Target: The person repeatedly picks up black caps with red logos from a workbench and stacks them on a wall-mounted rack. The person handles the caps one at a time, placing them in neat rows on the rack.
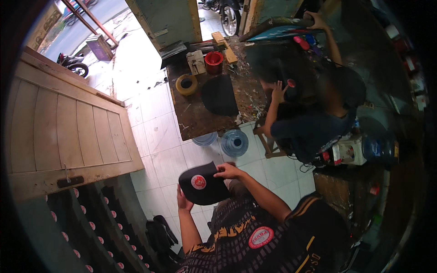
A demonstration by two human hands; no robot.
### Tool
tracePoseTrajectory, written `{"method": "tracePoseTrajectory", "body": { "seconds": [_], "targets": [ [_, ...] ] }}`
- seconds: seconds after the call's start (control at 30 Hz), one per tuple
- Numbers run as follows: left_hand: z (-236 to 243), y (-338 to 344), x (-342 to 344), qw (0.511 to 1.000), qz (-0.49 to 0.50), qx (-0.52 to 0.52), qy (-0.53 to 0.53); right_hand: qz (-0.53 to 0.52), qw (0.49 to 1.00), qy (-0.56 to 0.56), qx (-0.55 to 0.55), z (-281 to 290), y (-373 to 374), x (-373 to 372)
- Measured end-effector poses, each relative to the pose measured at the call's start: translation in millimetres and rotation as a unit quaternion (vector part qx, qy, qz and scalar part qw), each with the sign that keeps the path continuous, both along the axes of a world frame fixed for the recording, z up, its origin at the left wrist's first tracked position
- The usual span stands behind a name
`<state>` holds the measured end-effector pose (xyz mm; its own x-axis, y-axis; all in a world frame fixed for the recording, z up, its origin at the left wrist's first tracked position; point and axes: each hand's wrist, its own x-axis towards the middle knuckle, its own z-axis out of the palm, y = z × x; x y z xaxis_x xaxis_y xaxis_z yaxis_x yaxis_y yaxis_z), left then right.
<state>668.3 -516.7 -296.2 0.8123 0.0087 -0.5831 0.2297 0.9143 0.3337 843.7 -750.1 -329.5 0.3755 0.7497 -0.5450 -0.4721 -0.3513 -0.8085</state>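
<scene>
A flat black panel (205, 193), with one rounded end and a round red-and-white emblem, is held up in front of my body. My left hand (183, 200) grips its left lower edge, with the fingers partly hidden behind it. At the upper right corner, my right hand (226, 171) pinches the edge between thumb and fingers. Beyond my hands, a similar plain black panel (220, 95) lies on the worktable (189, 120), beside a yellow ring-shaped roll (186, 84).
Rows of black panels (91, 225) with round emblems stand at lower left, below a wooden door (68, 123). A co-worker (318, 116) works at the table's right side. A red container (214, 62) sits on the table. Clear-blue water jugs (234, 143) stand on the tiled floor.
</scene>
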Motion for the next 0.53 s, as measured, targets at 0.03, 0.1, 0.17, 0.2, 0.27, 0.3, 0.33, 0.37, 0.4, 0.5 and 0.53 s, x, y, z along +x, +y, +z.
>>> {"method": "tracePoseTrajectory", "body": {
  "seconds": [0.03, 0.1, 0.17, 0.2, 0.27, 0.3, 0.33, 0.37, 0.4, 0.5, 0.53],
  "targets": [
    [0.9, -11.7, -2.0, 0.999, -0.017, 0.031, -0.003, -0.016, 1.0, 0.013, -0.01, -9.5, -4.1, -3.8],
    [-7.2, -30.5, -15.9, 0.998, -0.023, 0.03, 0.049, -0.083, 0.994, 0.072, 0.02, -26.3, -14.5, -7.6],
    [-3.8, -58.4, -16.0, 0.994, 0.022, 0.056, 0.093, -0.084, 0.992, 0.096, 0.011, -60.6, -24.1, -8.3],
    [-5.0, -68.2, -9.1, 0.991, 0.027, 0.066, 0.115, -0.072, 0.989, 0.124, 0.026, -73.8, -30.7, -3.5],
    [-26.9, -93.1, 0.0, 0.979, 0.036, 0.074, 0.188, -0.057, 0.996, 0.047, -0.042, -94.9, -48.6, 15.0],
    [-46.3, -101.3, -3.3, 0.968, 0.036, 0.075, 0.238, -0.05, 0.996, 0.015, -0.078, -107.6, -58.0, 13.1],
    [-59.4, -113.0, -3.2, 0.948, 0.042, 0.077, 0.307, -0.108, 0.986, 0.123, -0.026, -119.8, -70.2, 15.4],
    [-61.9, -130.4, 10.4, 0.929, 0.05, 0.113, 0.35, -0.137, 0.973, 0.184, -0.025, -140.6, -82.9, 10.6],
    [-71.1, -146.5, 18.7, 0.915, 0.051, 0.132, 0.378, -0.138, 0.971, 0.188, -0.043, -148.3, -97.0, 16.7],
    [-104.6, -204.0, 34.9, 0.893, 0.055, 0.15, 0.421, -0.182, 0.939, 0.287, -0.053, -190.0, -147.4, 12.0],
    [-106.7, -221.0, 44.4, 0.897, 0.042, 0.143, 0.417, -0.211, 0.918, 0.33, -0.056, -218.3, -168.4, -9.7]
  ]
}}
